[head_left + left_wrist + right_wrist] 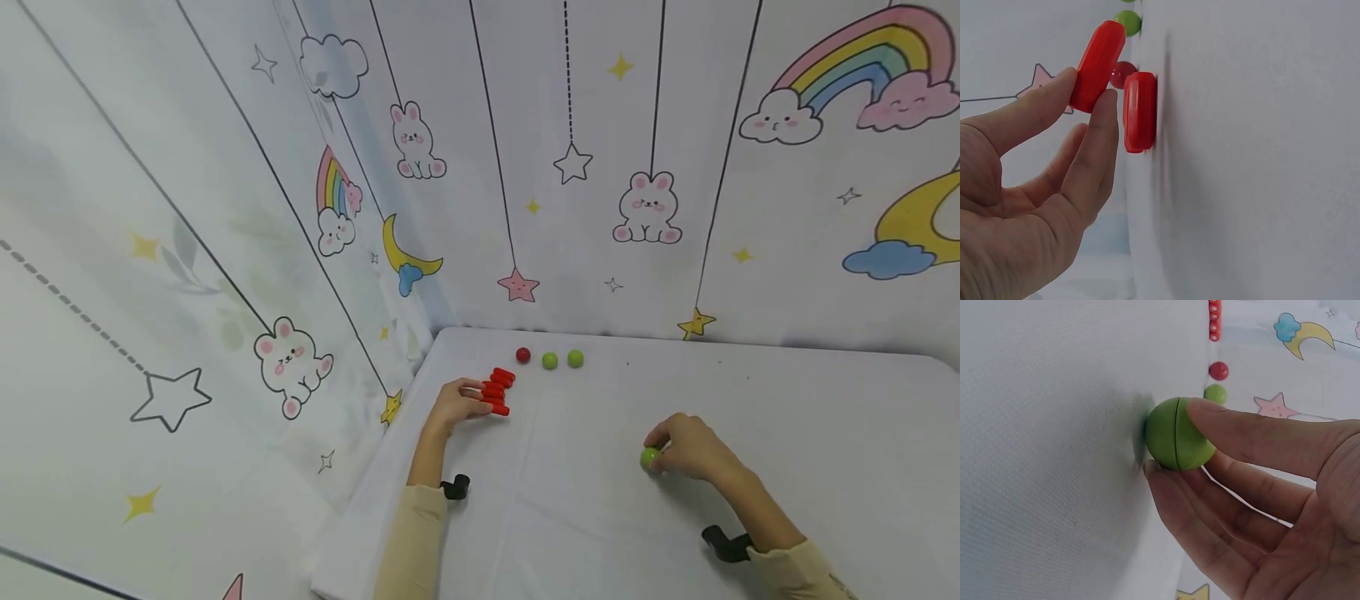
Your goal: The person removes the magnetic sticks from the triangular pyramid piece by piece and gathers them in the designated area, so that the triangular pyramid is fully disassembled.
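Observation:
My left hand is at the far left of the table, beside a group of red ridged cylinders. Between its thumb and a fingertip it pinches one red ridged cylinder, tilted in the left wrist view. Another red cylinder lies on the white cloth just past the fingers. Farther right, my right hand grips a green ball with thumb and fingers, close over the cloth. A thin seam runs round this ball.
One red ball and two green balls, a left one and a right one, sit near the back edge of the white table. Curtains printed with rabbits and stars hang behind it and along the left.

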{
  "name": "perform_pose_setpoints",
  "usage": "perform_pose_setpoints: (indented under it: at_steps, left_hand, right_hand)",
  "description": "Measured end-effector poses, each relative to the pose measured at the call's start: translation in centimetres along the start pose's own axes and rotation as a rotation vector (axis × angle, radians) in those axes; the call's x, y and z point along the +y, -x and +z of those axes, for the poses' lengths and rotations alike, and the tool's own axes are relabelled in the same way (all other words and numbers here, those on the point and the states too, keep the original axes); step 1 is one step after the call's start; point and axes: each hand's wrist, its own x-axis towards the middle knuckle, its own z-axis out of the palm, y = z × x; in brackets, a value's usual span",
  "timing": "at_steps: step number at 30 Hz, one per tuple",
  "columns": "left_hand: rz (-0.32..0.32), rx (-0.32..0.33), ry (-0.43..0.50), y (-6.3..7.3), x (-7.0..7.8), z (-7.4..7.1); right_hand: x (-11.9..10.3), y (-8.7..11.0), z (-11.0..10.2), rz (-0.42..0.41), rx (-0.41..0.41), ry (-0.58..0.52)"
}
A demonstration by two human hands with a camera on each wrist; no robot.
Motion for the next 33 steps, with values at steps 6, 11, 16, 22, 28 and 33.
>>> perform_pose_setpoints:
  at_steps: [6,11,16,22,28,33]
  left_hand:
    - [-0.019,0.029,0.018,-0.3,-0.4,-0.2]
    - [-0.042,0.055,0.010,-0.7,-0.9,0.0]
    - [-0.058,0.076,-0.003,-1.0,-1.4,0.0]
    - [-0.052,0.125,-0.069,-1.2,-1.6,0.2]
    - [-0.050,0.169,-0.149,-1.0,-1.3,0.6]
    - [-0.042,0.202,-0.216,-1.1,-1.3,0.9]
  right_hand:
    - [0.1,0.0,0.1,0.014,-0.002,0.004]
    - [0.1,0.1,0.1,0.006,0.001,0.000]
    - [-0.1,0.1,0.0,0.002,0.005,-0.006]
    - [-0.2,0.1,0.0,-0.004,0.010,0.004]
    - [0.0,0.0,0.1,-0.001,0.011,0.006]
    - [0.2,-0.1,0.2,-0.002,0.014,0.010]
